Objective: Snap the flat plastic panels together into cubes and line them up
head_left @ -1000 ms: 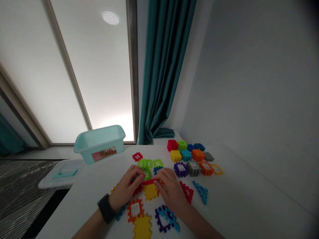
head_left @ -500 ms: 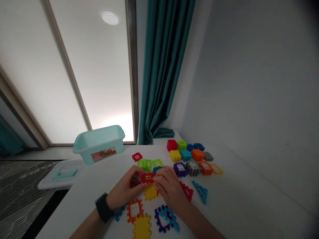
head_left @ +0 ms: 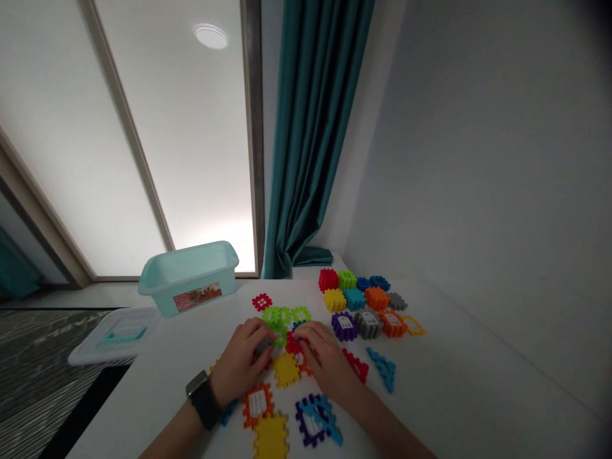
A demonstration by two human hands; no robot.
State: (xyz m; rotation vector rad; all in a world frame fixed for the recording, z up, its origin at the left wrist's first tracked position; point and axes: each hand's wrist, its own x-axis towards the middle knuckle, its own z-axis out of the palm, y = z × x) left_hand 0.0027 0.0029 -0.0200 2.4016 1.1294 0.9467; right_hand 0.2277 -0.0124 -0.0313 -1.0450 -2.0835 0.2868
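My left hand, with a dark watch on its wrist, curls its fingers round a small dark grey piece just above the white table. My right hand pinches a red toothed tile against it. Both hands meet over a yellow tile. Green tiles lie just beyond the fingers. A small red window tile sits farther back.
Several built cubes in mixed colours stand at the right rear. Red and blue triangles lie to the right. Orange, yellow and purple tiles lie near me. A teal bin and its lid sit left.
The red tile, held upright between both hands half a second ago, has come down lower toward the table. Both hands dropped slightly with it.
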